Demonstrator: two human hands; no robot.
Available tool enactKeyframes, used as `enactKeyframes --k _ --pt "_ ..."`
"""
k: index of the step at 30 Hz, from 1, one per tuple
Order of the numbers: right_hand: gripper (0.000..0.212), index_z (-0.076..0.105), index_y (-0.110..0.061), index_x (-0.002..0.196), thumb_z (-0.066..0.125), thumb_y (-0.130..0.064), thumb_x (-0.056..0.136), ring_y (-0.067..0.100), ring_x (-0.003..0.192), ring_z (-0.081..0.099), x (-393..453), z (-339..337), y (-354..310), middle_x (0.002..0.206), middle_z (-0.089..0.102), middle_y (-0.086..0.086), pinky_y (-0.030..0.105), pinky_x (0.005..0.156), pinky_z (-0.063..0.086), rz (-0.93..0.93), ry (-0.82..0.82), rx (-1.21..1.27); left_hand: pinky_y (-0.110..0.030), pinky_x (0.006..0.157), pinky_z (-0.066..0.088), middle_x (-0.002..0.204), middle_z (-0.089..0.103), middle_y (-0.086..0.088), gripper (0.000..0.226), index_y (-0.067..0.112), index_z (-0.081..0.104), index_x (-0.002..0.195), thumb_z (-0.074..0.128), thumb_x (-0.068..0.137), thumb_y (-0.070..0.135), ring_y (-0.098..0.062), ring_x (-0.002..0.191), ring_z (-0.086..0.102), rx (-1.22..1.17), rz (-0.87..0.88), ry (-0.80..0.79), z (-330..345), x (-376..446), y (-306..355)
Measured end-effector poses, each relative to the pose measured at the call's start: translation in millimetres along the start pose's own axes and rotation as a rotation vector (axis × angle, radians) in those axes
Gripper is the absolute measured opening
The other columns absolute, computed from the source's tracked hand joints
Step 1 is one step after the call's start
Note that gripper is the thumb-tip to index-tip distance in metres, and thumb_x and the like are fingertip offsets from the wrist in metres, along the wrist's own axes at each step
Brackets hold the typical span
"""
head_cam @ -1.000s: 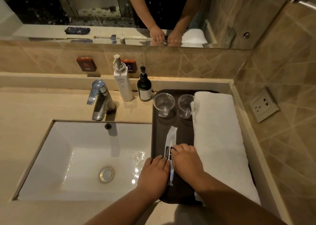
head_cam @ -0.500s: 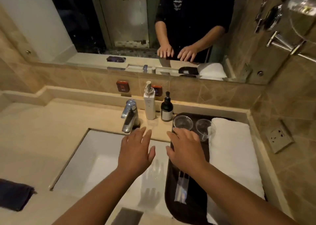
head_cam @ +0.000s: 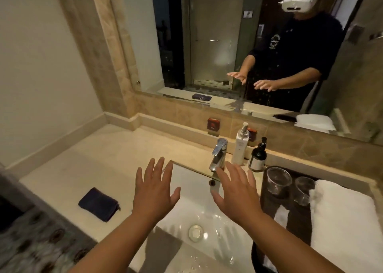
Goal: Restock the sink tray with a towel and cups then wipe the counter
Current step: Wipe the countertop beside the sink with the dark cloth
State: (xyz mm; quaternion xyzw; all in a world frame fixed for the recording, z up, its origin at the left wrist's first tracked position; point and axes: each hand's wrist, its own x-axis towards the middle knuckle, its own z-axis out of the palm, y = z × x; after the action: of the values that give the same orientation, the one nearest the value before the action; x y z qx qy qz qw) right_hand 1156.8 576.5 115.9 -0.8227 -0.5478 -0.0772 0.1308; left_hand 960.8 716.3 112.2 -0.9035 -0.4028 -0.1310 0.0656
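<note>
A dark tray (head_cam: pixel 298 221) sits right of the white sink (head_cam: pixel 192 200). On it lie a folded white towel (head_cam: pixel 344 221), two clear plastic cups (head_cam: pixel 278 180) (head_cam: pixel 304 189) at the back, and a thin wrapped packet (head_cam: pixel 280 215). A dark blue folded cloth (head_cam: pixel 98 203) lies on the beige counter (head_cam: pixel 99 160) left of the sink. My left hand (head_cam: pixel 154 191) and my right hand (head_cam: pixel 237 191) hover over the sink, both empty with fingers spread.
A chrome faucet (head_cam: pixel 218 154) stands behind the sink. Beside it are a white pump bottle (head_cam: pixel 240 146) and a dark pump bottle (head_cam: pixel 258 156). A large mirror (head_cam: pixel 228 44) covers the back wall. A patterned dark surface (head_cam: pixel 31 241) is at the lower left.
Both hands let go of the packet on the tray, lifted, and moved left over the sink with fingers spread. The view swung left, bringing the blue cloth further into sight.
</note>
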Motion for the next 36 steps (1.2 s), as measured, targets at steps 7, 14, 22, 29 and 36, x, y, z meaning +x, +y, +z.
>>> enactKeyframes --k 7,14,22,29,36 --pt "0.068 0.034 -0.029 0.144 0.05 -0.06 0.085 0.028 0.141 0.026 -15 28 -71 0.153 0.033 0.006 0.055 0.112 0.018 0.007 -0.072 -0.057 -0.057 0.112 0.014 0.159 0.02 -0.008 0.08 0.021 0.02 0.151 0.02 0.086 0.067 -0.033 0.145 0.016 0.056 -0.047 -0.096 8 -46 -76" --pt "0.069 0.036 -0.026 0.146 0.05 -0.058 0.087 0.031 0.14 0.029 -18 42 -140 0.153 0.035 0.009 0.057 0.111 0.02 -0.022 -0.058 -0.098 -0.059 0.107 0.026 0.151 0.037 -0.011 0.077 0.017 0.035 0.145 0.041 0.084 0.062 -0.033 0.138 0.032 0.066 -0.056 -0.09 -4 -78 -136" --pt "0.07 0.031 -0.028 0.148 0.046 -0.061 0.088 0.031 0.143 0.022 4 60 -210 0.157 0.027 0.008 0.056 0.113 0.011 -0.068 -0.084 -0.073 -0.061 0.105 0.028 0.146 0.044 -0.013 0.075 0.014 0.043 0.14 0.049 0.082 0.06 -0.035 0.134 0.038 0.042 -0.11 -0.07 -5 -92 -210" --pt "0.067 0.036 -0.028 0.146 0.046 -0.06 0.087 0.032 0.14 0.028 61 95 -260 0.154 0.034 0.009 0.056 0.112 0.015 -0.127 -0.114 -0.073 -0.06 0.111 0.015 0.154 0.032 -0.011 0.076 0.016 0.031 0.147 0.042 0.087 0.06 -0.033 0.141 0.025 0.074 -0.18 -0.094 20 -63 -277" --pt "0.065 0.045 -0.021 0.141 0.061 -0.048 0.084 0.035 0.135 0.036 136 133 -322 0.148 0.041 0.014 0.059 0.109 0.022 -0.225 -0.15 -0.012 -0.056 0.114 0.0 0.16 0.015 -0.005 0.076 0.022 0.011 0.152 0.019 0.089 0.063 -0.027 0.145 0.007 0.122 -0.285 -0.115 46 -15 -348"
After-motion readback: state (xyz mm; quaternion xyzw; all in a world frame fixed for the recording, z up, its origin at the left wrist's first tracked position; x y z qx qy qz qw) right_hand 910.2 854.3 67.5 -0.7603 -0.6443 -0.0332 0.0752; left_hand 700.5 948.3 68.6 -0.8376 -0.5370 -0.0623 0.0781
